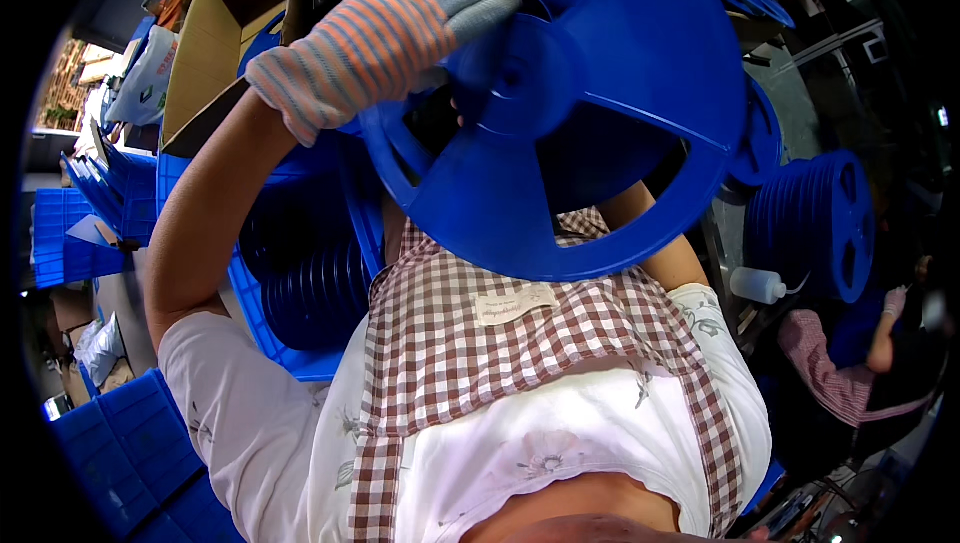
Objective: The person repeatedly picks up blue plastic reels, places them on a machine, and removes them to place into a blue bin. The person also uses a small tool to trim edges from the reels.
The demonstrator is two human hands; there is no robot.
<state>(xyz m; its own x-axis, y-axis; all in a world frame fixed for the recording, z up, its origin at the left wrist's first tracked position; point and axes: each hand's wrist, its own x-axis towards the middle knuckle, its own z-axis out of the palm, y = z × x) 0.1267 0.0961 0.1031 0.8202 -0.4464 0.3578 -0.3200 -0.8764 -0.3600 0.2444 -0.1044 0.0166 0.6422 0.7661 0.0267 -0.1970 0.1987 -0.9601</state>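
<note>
A large blue plastic reel [640, 53] with wide cut-out windows is held up in front of my chest, its round hub slightly blurred. My left hand [400, 28], in a grey glove with orange stripes, lies at the reel's upper left. Its fingers stretch out toward the hub, and the thumb side is partly hidden. My right forearm [628, 206] passes behind the reel, which hides the hand almost wholly. A small bit of what may be a fingertip shows through the left window.
Behind my left arm stand an open cardboard box [205, 73] and a blue crate [262, 318] of dark reels. At right are stacked blue reels [800, 228], a white squeeze bottle [757, 285] and another person [850, 363]. More blue crates [130, 453] stand at lower left.
</note>
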